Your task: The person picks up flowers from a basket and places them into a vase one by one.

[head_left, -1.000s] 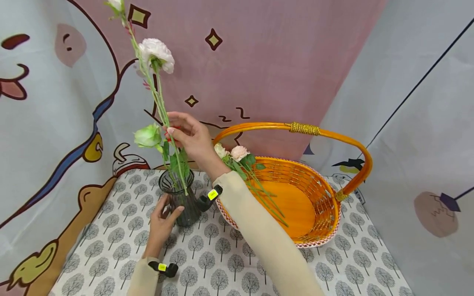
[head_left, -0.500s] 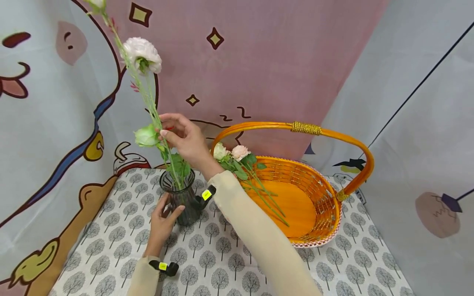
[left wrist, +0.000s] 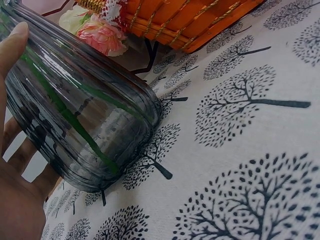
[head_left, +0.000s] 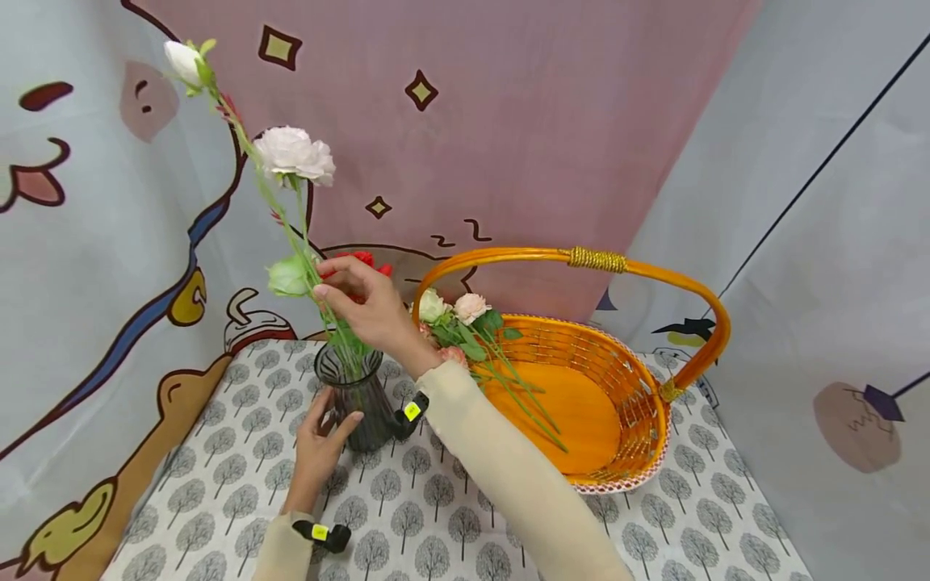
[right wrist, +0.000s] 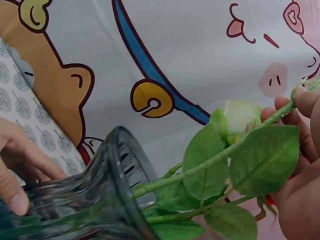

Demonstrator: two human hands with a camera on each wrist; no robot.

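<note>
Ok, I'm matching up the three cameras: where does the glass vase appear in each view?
Head: the glass vase is left of and below centre.
Left wrist: upper left, its base toward the middle.
Right wrist: lower left, its mouth facing right.
Shared landmark: the person's left hand, holding the vase.

Two dark brown letters can be read on the pink cloth backdrop (head_left: 552, 121): a small "z" (head_left: 441, 241) and, higher and to its right, a larger "z" (head_left: 476, 231). A yellow rectangular label (head_left: 412, 411) is carried by the black plastic camera at the beige right sleeve (head_left: 516, 468), and a second yellow label (head_left: 320, 532) by the one at the beige left sleeve (head_left: 280, 550); the tiny dark print on both cannot be made out.
</note>
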